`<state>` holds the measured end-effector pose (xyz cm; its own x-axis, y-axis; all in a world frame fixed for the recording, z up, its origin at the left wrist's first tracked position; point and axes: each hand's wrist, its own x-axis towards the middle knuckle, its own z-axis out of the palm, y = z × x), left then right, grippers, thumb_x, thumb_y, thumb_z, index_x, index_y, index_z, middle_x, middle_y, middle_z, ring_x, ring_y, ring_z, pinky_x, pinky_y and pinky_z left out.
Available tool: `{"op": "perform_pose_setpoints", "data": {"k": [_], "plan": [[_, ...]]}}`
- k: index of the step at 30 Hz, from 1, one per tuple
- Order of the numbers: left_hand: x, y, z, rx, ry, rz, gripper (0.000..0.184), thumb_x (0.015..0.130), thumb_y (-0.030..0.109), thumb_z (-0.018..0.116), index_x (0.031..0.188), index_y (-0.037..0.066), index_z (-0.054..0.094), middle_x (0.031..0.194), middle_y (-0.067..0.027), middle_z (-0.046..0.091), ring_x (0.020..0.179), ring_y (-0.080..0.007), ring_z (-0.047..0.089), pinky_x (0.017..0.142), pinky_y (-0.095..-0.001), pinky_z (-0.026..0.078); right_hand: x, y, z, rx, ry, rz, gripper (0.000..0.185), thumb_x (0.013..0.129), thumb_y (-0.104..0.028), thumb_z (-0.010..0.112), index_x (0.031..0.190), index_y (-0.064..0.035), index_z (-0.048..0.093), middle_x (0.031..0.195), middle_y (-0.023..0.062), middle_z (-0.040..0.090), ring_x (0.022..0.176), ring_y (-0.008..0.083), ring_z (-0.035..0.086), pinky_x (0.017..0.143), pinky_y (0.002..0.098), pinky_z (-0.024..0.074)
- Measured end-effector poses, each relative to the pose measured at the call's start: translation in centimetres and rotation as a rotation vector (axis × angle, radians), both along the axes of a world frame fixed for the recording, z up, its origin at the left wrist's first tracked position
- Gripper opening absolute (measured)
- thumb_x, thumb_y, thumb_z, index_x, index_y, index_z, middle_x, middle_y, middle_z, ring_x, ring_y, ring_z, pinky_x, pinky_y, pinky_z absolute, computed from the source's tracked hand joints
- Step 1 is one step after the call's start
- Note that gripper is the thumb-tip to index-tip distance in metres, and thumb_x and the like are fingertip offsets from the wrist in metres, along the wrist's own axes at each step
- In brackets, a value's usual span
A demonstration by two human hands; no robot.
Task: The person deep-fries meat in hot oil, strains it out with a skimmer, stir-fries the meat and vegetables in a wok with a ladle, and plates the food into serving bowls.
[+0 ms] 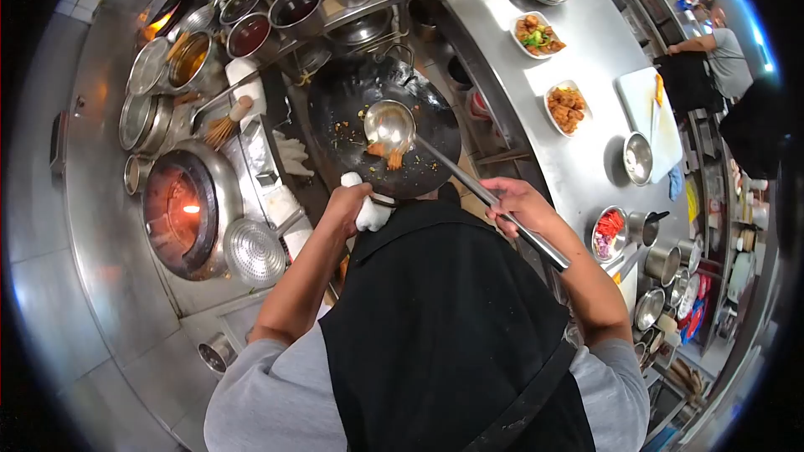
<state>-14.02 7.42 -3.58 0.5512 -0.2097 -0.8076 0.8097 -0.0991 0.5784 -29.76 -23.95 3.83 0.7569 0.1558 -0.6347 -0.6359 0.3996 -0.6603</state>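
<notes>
My left hand (345, 206) is closed on the near handle of a black wok (331, 100), with a folded white cloth (373, 216) in the grip. The wok is off the burner, held in front of my apron. My right hand (517, 203) grips the long metal shaft of a ladle (390, 124), whose round bowl is inside the wok. A few brown pieces of food (392, 156) lie by the ladle's bowl, and small crumbs dot the wok's surface.
On the right counter (536, 109) stand a dish of fried pieces (566, 109), a dish with greens (538, 36) and a white cutting board (649, 117). At left are a glowing burner (177, 209), a perforated skimmer (255, 253) and several sauce pots. Another person (720, 59) stands far right.
</notes>
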Motion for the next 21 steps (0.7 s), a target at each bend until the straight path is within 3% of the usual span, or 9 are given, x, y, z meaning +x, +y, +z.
{"op": "perform_pose_setpoints", "data": {"k": [2, 3, 5, 6, 9, 13, 15, 17, 21], "plan": [[0.0, 0.5, 0.0, 0.131, 0.032, -0.046, 0.024, 0.080, 0.006, 0.063, 0.095, -0.011, 0.058, 0.082, -0.0145, 0.062, 0.067, -0.0283, 0.065, 0.061, -0.0433, 0.053, -0.8, -0.2, -0.3, 0.298, 0.102, -0.050, 0.053, 0.085, 0.000, 0.054, 0.137, 0.0008, 0.044, 0.085, 0.0151, 0.060, 0.044, 0.0135, 0.048, 0.037, 0.0269, 0.0391], [-0.1, 1.2, -1.1, 0.147, 0.040, -0.039, 0.024, 0.080, 0.006, 0.063, 0.095, -0.011, 0.058, 0.082, -0.0145, 0.062, 0.067, -0.0283, 0.065, 0.061, -0.0433, 0.053, -0.9, -0.2, -0.7, 0.313, 0.111, -0.043, 0.053, 0.085, 0.000, 0.054, 0.137, 0.0008, 0.044, 0.085, 0.0151, 0.060, 0.044, 0.0135, 0.048, 0.037, 0.0269, 0.0391], [-0.7, 2.5, -3.9, 0.047, 0.087, 0.034, 0.026, 0.081, 0.008, 0.065, 0.096, -0.012, 0.058, 0.084, -0.0154, 0.064, 0.068, -0.0286, 0.066, 0.062, -0.0434, 0.054, -1.1, -0.3, -1.5, 0.699, 0.205, -0.131, 0.052, 0.087, -0.001, 0.053, 0.138, -0.0007, 0.043, 0.089, 0.0181, 0.059, 0.045, 0.0136, 0.048, 0.036, 0.0250, 0.0390], [-0.9, 2.2, -2.5, 0.062, 0.109, 0.015, 0.026, 0.082, 0.009, 0.064, 0.099, -0.011, 0.058, 0.084, -0.0157, 0.064, 0.069, -0.0288, 0.067, 0.062, -0.0433, 0.054, -1.0, -0.3, -2.1, 0.780, 0.231, -0.158, 0.050, 0.088, -0.001, 0.051, 0.137, -0.0005, 0.043, 0.090, 0.0194, 0.058, 0.045, 0.0130, 0.048, 0.035, 0.0240, 0.0391], [-1.2, 1.2, 0.1, 0.093, 0.124, 0.013, 0.025, 0.084, 0.010, 0.062, 0.100, -0.009, 0.058, 0.086, -0.0160, 0.064, 0.070, -0.0293, 0.067, 0.062, -0.0434, 0.054, -0.7, 0.4, -2.2, 0.845, 0.249, -0.187, 0.050, 0.088, 0.000, 0.050, 0.138, -0.0008, 0.042, 0.089, 0.0188, 0.057, 0.045, 0.0123, 0.048, 0.034, 0.0227, 0.0383], [-1.1, 1.7, -1.5, 0.000, 0.242, 0.022, 0.024, 0.083, 0.006, 0.058, 0.102, -0.007, 0.055, 0.089, -0.0165, 0.064, 0.071, -0.0302, 0.067, 0.065, -0.0418, 0.057, -1.3, 0.1, -2.4, 0.730, 0.232, -0.174, 0.049, 0.089, -0.001, 0.051, 0.137, -0.0010, 0.041, 0.091, 0.0191, 0.057, 0.045, 0.0118, 0.048, 0.034, 0.0221, 0.0395], [-1.3, 1.1, 0.0, -0.037, 0.241, 0.021, 0.025, 0.082, 0.009, 0.059, 0.102, -0.004, 0.053, 0.085, -0.0154, 0.063, 0.068, -0.0302, 0.067, 0.062, -0.0419, 0.057, -1.4, -0.3, -2.9, 0.816, 0.255, -0.197, 0.048, 0.089, -0.001, 0.053, 0.136, -0.0006, 0.041, 0.092, 0.0191, 0.057, 0.046, 0.0122, 0.049, 0.035, 0.0240, 0.0416], [-1.3, 0.6, 1.0, -0.076, 0.233, 0.019, 0.026, 0.080, 0.011, 0.060, 0.101, -0.001, 0.051, 0.081, -0.0143, 0.062, 0.065, -0.0302, 0.066, 0.060, -0.0419, 0.057, -1.2, -0.4, -2.6, 0.855, 0.265, -0.239, 0.051, 0.089, 0.002, 0.051, 0.138, 0.0057, 0.039, 0.090, 0.0191, 0.055, 0.045, 0.0114, 0.049, 0.037, 0.0186, 0.0441], [-1.2, -0.1, 1.8, -0.131, 0.233, 0.056, 0.025, 0.079, 0.009, 0.060, 0.100, -0.001, 0.052, 0.081, -0.0137, 0.062, 0.064, -0.0299, 0.066, 0.059, -0.0407, 0.057, -1.5, -0.9, -2.7, 0.858, 0.180, -0.295, 0.049, 0.090, 0.000, 0.050, 0.138, 0.0026, 0.041, 0.089, 0.0199, 0.055, 0.045, 0.0105, 0.046, 0.035, 0.0208, 0.0375]]}}
